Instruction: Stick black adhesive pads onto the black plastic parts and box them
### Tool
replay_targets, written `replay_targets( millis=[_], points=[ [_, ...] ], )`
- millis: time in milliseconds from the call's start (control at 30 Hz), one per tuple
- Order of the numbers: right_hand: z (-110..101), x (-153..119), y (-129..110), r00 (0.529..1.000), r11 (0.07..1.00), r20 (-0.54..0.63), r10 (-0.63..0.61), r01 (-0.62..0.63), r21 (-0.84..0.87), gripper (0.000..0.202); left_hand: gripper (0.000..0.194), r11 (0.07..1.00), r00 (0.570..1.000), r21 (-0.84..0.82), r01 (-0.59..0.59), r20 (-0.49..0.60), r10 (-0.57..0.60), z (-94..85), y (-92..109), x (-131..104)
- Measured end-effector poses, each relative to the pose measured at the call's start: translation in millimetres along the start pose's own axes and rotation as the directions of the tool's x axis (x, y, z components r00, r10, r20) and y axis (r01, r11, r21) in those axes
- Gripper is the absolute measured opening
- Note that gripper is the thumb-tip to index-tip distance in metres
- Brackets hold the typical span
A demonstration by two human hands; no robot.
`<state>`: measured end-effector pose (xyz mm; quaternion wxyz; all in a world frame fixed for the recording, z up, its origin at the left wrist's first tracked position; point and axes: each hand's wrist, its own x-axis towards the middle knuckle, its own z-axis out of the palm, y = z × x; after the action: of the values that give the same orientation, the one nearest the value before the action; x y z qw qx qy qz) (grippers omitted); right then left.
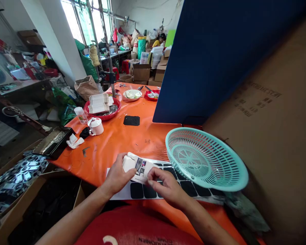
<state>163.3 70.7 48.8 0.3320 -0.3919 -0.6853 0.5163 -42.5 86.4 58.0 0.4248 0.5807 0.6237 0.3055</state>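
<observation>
My left hand (119,173) is closed around a small stack of white cards (129,164), its thumb on top. A printed card (142,170) with small pictures lies at the front of the stack, slanting to the right. My right hand (164,183) is at the right edge of that card, fingers curled, thumb and index finger pinched near its corner. Under both hands lies a white sheet with black rounded squares (137,190) in rows.
A turquoise basket (206,158) overlaps the sheet's right part. Behind it stand a blue panel (191,68) and a cardboard box (265,136). A white mug (95,126), red basin (114,114), black tray (54,143) and black pad (131,120) are farther left. A person (159,40) sits far back.
</observation>
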Motion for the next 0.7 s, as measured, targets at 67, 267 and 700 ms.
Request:
replay_targets(
  millis=[67, 267, 700],
  points=[
    [3, -2, -4, 0.983, 0.955, 0.143, 0.119, -0.152, 0.253, 0.015, 0.057, 0.998, 0.999, 0.066, -0.009, 0.054, 0.005, 0.5, 1, -2],
    [11, 1, -12, 0.975, 0.694, 0.182, 0.126, -0.217, 0.686, 0.035, 0.044, 0.969, 0.957, 0.222, -0.104, 0.289, 0.036, 3.5, 11, -12],
    [-7, 4, -16, 0.948, 0.348, 0.255, 0.190, -0.308, 0.885, 0.040, 0.043, 0.909, 0.811, 0.248, -0.336, 0.567, 0.145, -4.5, 22, -16]
  ],
)
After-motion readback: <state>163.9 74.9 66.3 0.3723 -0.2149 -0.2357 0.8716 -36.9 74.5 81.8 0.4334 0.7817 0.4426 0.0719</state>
